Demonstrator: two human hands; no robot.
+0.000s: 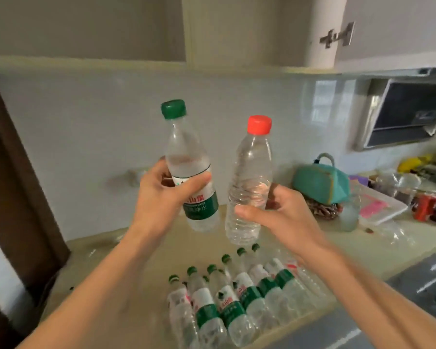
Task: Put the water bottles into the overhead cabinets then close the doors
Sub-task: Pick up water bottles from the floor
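The bottles on the counter (116, 250) are partly blurring together, so the count is not sure: about seven green caps are showing in the row of bottles (237, 290), and one or two label-less bottles at its right end are lying behind the right forearm and are hard to make out. The overhead cabinet (237, 31) is being cut off by the top edge; its inside is showing above the counter, and only a door hinge (337, 36) is clear. Two bottles are being held up above the counter, below the cabinet. The left hand (161, 195) is grasping the green-capped bottle (189, 172), with the thumb curling over its label. The right hand (282, 210) is grasping the red-capped bottle (249, 187), which has no label; its fingers are wrapping behind the clear body. The two bottles are standing almost upright, near each other. At the far right of the counter, a teal bag (320, 182) is lying.
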